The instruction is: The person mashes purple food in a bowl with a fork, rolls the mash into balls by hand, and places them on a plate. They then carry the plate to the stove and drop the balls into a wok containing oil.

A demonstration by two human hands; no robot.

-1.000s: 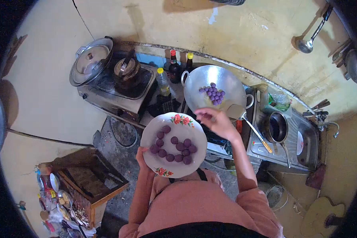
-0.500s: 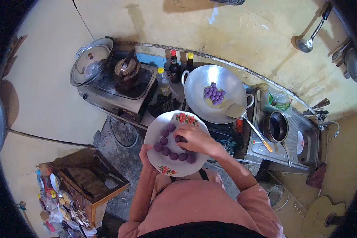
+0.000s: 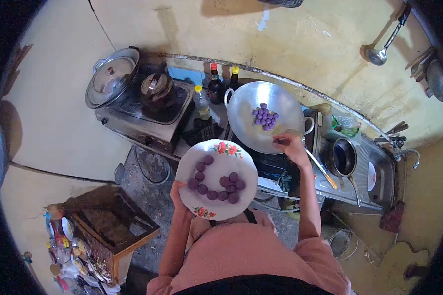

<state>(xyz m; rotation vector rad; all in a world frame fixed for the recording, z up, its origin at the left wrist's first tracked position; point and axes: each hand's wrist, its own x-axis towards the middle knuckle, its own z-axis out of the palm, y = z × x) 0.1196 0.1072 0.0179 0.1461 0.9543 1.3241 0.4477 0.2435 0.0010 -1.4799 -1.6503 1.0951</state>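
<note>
My left hand [image 3: 179,195] grips the left rim of a white plate [image 3: 243,169] with red flowers. Several dark purple balls [image 3: 212,195] lie on it in a curved row and a small group. Over the lower right edge of a large metal wok [image 3: 246,123], my right hand [image 3: 291,146] is closed on a dark purple ball [image 3: 279,141]. Several brighter purple balls [image 3: 265,117] sit in the middle of the wok. A spatula [image 3: 320,168] rests on the wok's right side, its head partly behind my right hand.
At the left, a stove [image 3: 147,118] carries a lidded pot [image 3: 114,76] and a brown pot [image 3: 157,92]. Bottles [image 3: 215,83] stand left of the wok. A dark saucepan [image 3: 343,156] is beside the sink [image 3: 383,182]. Below left is a wooden cabinet [image 3: 113,221].
My right hand has moved from the plate up and right to the wok's edge, carrying a purple ball. The plate in my left hand has shifted slightly left.
</note>
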